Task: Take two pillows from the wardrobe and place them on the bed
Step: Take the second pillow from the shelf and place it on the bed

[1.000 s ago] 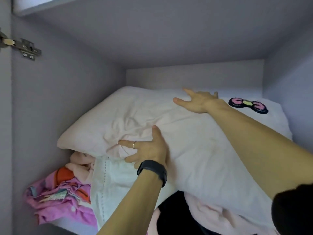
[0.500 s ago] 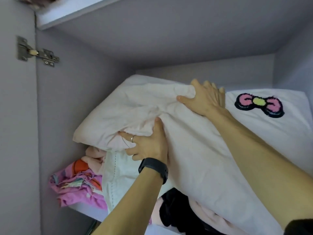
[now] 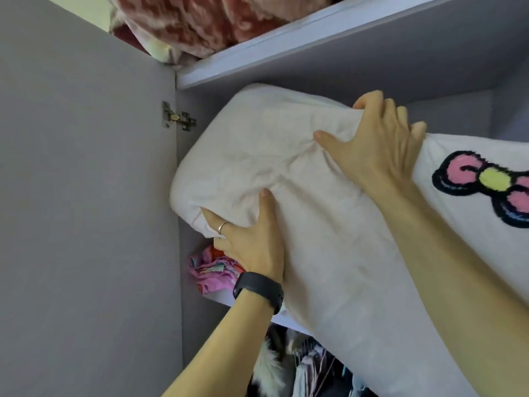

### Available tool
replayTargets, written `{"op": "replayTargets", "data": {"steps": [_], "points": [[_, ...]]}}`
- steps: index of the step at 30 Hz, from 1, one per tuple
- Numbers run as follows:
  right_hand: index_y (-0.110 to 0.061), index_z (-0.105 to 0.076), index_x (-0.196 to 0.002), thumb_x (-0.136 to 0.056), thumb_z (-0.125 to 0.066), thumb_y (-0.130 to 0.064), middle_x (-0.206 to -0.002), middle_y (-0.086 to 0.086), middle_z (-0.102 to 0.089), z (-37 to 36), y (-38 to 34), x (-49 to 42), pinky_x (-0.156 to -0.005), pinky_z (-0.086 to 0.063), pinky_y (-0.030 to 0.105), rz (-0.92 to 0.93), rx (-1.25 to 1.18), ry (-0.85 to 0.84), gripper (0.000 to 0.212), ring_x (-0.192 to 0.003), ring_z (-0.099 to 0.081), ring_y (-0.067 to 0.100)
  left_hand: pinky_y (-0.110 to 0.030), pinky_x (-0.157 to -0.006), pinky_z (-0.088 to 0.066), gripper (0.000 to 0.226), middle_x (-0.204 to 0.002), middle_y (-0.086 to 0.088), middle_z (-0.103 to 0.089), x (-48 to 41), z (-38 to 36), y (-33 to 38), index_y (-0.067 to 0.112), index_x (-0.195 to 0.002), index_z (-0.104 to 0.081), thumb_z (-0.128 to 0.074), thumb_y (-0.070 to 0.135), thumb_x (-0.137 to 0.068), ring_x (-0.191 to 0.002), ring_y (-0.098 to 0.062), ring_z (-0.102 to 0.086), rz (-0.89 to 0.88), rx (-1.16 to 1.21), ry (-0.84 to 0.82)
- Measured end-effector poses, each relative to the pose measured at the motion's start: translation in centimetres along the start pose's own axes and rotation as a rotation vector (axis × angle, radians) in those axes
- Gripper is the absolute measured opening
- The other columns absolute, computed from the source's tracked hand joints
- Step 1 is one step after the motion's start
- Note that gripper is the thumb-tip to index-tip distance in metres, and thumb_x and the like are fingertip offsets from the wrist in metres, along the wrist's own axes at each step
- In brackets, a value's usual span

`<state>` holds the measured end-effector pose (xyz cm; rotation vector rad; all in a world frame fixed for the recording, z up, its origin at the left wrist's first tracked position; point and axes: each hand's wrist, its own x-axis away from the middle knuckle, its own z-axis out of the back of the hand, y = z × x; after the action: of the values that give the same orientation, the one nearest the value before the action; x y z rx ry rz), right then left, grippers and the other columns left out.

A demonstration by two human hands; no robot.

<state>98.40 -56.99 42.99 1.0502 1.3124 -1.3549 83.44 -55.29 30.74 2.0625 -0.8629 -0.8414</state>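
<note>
Both hands grip the pillow (image 3: 329, 224). L hand (image 3: 252, 245), ring on one finger and black band (image 3: 259, 290) at the wrist, is clamped on the pillow's lower front corner at about 8 o'clock, thumb up on the face, fingers tucked under the edge. R hand (image 3: 378, 147) is clamped over the top edge at about 1 o'clock, fingers curled behind and out of sight, thumb spread on the front, fabric bunched between thumb and palm.

Pillow is white, wrinkled, tilted; its upper end sits inside the wardrobe compartment, just under the shelf (image 3: 286, 44), and the rest hangs out past the front edge of the lower board toward 5 o'clock. Bow patch (image 3: 486, 184), pink w/ yellow centre and dark outline, sits on white fabric at 3 o'clock; can't tell if that's the same pillow or a second one.

Door (image 3: 86, 210) stands open at 9 o'clock, hinge (image 3: 177, 119) at its inner edge. Red-pink blanket (image 3: 200, 21) lies on the shelf at 12. Pink cloth (image 3: 211, 270) lies inside, below the L hand. Hanging clothes (image 3: 300, 365) show at 6.
</note>
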Motion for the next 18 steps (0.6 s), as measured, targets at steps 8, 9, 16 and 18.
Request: {"op": "replayTargets", "data": {"steps": [8,9,16,18], "points": [[-0.017,-0.055,-0.100,-0.083,-0.058,-0.069,-0.103,0.009,-0.069,5.1,-0.7,4.7,-0.076,-0.036,0.042,-0.221,-0.176,-0.144,0.055,-0.096,-0.060,0.037,-0.031,-0.103,-0.032,0.104,-0.149,-0.009,-0.024,3.6,7.2,4.1,0.046,-0.154,-0.017,-0.082,0.052,-0.073,-0.137,-0.027,-0.030,-0.266,-0.122,0.017],[-0.016,-0.052,-0.093,-0.087,-0.057,-0.065,-0.096,0.010,-0.069,5.5,-0.9,5.5,-0.071,-0.033,0.039,-0.235,-0.216,-0.160,0.049,-0.088,-0.058,0.037,-0.031,-0.105,-0.031,0.103,-0.148,-0.011,-0.024,3.7,8.1,5.0,0.045,-0.154,-0.018,-0.082,0.051,-0.073,-0.137,-0.027,-0.029,-0.319,-0.152,0.016],[-0.017,-0.052,-0.075,-0.097,-0.056,-0.053,-0.064,-0.003,-0.055,7.3,-6.1,12.0,-0.062,-0.025,0.035,-0.423,-0.561,-0.140,0.042,-0.068,-0.049,0.030,-0.024,-0.110,-0.025,0.088,-0.152,-0.011,-0.026,2.8,16.2,12.0,0.042,-0.151,-0.030,-0.077,0.048,-0.077,-0.141,-0.016,-0.022,-0.740,-0.375,0.011],[-0.017,-0.052,-0.072,-0.097,-0.057,-0.052,-0.061,-0.008,-0.049,7.9,-9.0,14.6,-0.061,-0.028,0.034,-0.486,-0.681,-0.162,0.043,-0.062,-0.046,0.023,-0.035,-0.116,-0.030,0.084,-0.151,-0.010,-0.025,2.4,19.5,13.6,0.047,-0.147,-0.030,-0.075,0.052,-0.076,-0.145,-0.024,-0.023,-0.793,-0.446,0.033]]}}
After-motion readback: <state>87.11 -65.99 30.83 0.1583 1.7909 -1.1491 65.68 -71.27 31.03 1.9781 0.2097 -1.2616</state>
